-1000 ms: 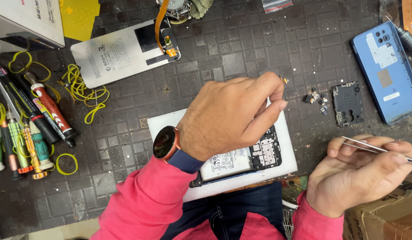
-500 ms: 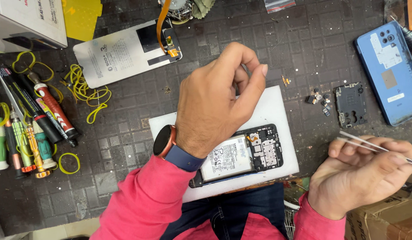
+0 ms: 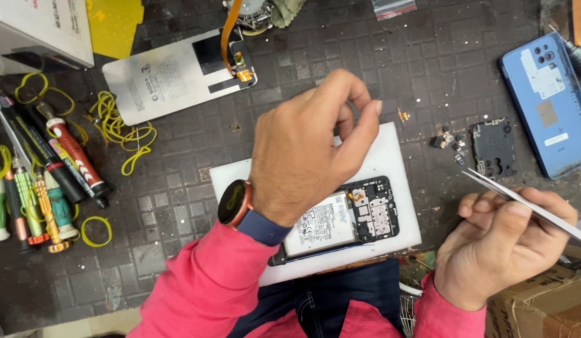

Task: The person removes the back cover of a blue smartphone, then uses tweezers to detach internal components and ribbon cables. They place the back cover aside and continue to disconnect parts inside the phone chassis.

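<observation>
Our left hand [image 3: 303,150] hovers above the opened phone [image 3: 340,222], thumb and forefinger pinched together on nothing we can make out. The phone lies on a white pad [image 3: 390,156] on the bench [image 3: 177,250]. Right of the phone, our right hand [image 3: 500,247] is clamped on tweezers [image 3: 522,203].

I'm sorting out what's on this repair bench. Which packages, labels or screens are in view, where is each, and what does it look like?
White box: top left corner, rectangular.
Display panel: face down, upper left, silvery white, orange ribbon cable.
Battery label: white, on the opened phone under the left hand.
Blue back cover: far right, pale stickers.
Cardboard box: bottom right, brown, beside the right hand.
</observation>
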